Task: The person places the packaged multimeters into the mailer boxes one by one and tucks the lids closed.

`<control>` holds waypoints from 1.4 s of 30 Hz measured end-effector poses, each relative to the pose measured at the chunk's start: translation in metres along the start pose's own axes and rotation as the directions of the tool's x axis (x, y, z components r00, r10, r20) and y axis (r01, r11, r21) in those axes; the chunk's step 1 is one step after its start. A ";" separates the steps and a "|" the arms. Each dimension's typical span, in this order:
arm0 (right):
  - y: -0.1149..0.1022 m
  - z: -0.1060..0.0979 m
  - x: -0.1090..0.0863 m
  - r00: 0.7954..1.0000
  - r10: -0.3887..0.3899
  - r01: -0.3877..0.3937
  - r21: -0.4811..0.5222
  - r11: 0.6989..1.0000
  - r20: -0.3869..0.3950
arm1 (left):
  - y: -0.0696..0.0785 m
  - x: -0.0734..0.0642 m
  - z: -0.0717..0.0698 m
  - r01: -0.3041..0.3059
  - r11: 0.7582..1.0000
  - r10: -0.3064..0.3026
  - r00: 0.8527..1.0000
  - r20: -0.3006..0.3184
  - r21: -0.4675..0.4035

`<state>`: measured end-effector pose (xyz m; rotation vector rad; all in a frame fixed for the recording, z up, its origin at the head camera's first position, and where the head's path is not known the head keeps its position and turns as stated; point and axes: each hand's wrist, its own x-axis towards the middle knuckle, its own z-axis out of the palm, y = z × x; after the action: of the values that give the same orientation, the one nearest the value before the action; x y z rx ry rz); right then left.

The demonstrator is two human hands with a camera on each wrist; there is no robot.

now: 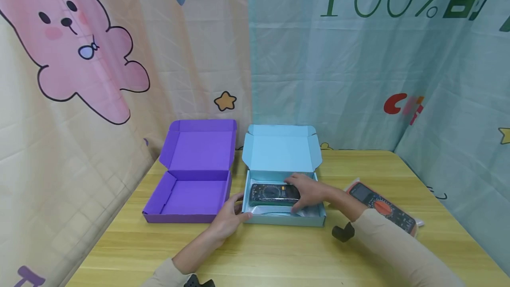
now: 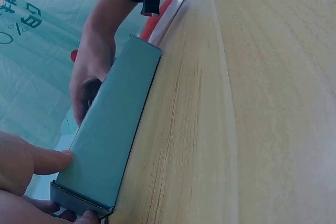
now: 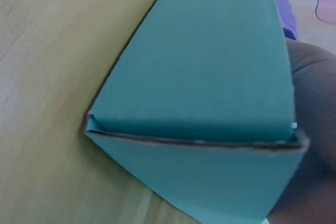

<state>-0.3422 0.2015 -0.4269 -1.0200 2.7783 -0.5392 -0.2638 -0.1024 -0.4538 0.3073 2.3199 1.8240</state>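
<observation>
Left hand [image 1: 228, 220] gripping the blue box's [image 1: 284, 220] near-left corner, right hand [image 1: 308, 190] seemingly gripping the multimeter [image 1: 272, 193] inside, glossy wrapping [image 1: 264, 209] could cause slipping.

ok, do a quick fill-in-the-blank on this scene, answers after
1. The black multimeter lies in a box coloured ____.
2. The hand at that box's near left corner is the person's ____.
3. Counting the purple box, ____ boxes stand open.
4. The other multimeter, outside the boxes, has a dial coloured ____.

Missing words: light blue; left; two; orange.
</observation>
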 end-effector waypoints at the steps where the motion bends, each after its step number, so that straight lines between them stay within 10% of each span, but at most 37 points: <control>1: -0.001 0.000 -0.001 1.000 0.005 -0.005 -0.014 1.000 0.010 | 0.000 0.000 0.000 0.000 1.000 0.000 1.000 0.000 0.000; 30: 0.006 -0.026 -0.018 0.999 0.033 -0.030 0.150 0.988 -0.016 | 0.009 0.002 0.002 0.022 0.999 -0.021 1.000 -0.017 0.030; 42: 0.013 -0.048 -0.023 0.992 0.071 -0.050 0.196 0.979 -0.106 | 0.036 0.027 -0.013 -0.123 0.992 0.124 0.987 -0.105 0.013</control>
<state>-0.3442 0.2394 -0.3868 -0.8861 2.7733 -0.8638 -0.2911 -0.0995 -0.4158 0.3716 2.4285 1.9343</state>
